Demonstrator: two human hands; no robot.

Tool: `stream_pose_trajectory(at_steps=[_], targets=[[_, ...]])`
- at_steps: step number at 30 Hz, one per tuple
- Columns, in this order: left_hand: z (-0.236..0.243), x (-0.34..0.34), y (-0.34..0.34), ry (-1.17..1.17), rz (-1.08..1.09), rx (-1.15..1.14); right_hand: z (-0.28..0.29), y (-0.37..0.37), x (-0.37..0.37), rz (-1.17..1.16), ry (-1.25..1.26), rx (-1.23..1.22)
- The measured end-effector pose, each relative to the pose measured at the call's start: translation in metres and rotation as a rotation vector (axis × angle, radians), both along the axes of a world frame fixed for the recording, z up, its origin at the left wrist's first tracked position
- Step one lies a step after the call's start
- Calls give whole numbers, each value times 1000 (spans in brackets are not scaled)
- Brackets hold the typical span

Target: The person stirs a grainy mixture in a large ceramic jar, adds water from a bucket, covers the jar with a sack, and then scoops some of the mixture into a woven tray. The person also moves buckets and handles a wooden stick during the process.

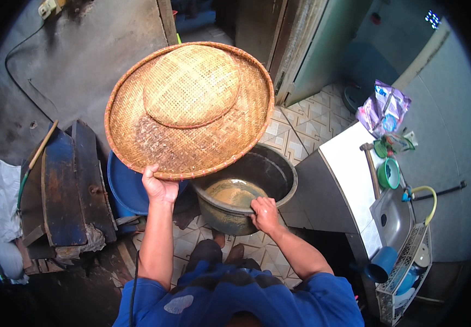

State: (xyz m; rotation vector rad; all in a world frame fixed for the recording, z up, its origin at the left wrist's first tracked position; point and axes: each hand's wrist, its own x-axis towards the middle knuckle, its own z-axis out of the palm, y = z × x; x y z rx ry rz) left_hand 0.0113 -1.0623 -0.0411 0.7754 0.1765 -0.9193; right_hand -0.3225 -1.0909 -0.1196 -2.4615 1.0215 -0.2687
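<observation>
My left hand [160, 188] is closed on the near rim of a large round bamboo winnowing tray [126, 117], lifted and tilted in front of me. A smaller, lighter woven round piece [192, 82] lies against its upper part; whether it is a basket or a cover I cannot tell. Dark flecks cling to the tray's weave. At the right, my right hand [265, 213] grips the near rim of a big black tub [284, 169]. Something tan lies at the tub's bottom, partly under shallow liquid or a sheen. The tray hides the tub's far left side.
A blue basin [124, 185] stands left of the tub, beside dark wooden boards [74, 185]. On the right, a white counter [344, 158] carries a hammer [370, 166], a green cup [389, 173] and a purple packet [384, 108]. Past it are a metal sink [394, 218] and dish rack [402, 278].
</observation>
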Motion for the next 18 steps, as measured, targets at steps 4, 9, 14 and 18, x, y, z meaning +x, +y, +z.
stream_pose_trajectory(at_steps=[4,9,14,18], targets=[[-14,3,-24,68,-8,1,1,-39,-1,-49,38,-6],[-28,19,-46,80,19,11,-32,-92,16,-67,110,-22],[-49,13,-66,5,25,23,-96,-147,25,-85,99,-36],[-62,8,-73,8,35,62,-158,-188,32,-114,105,-22]])
